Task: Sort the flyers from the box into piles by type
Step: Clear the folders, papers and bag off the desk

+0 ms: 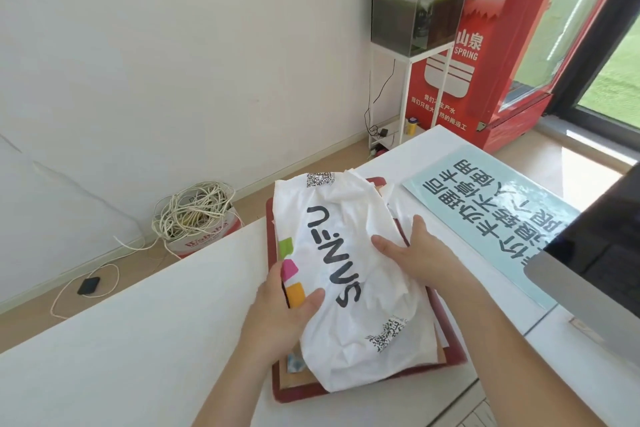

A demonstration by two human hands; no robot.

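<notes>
Left hand [289, 305] and right hand [417, 253] grip white bag [346, 288] over red box [282, 388]; likely removal step, next needs table [104, 357] space.

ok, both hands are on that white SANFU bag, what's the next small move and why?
Probably lift the SANFU bag clear and lay it on the bare table left of the red box: left hand and right hand both grip it, and it covers the papers underneath.
</notes>
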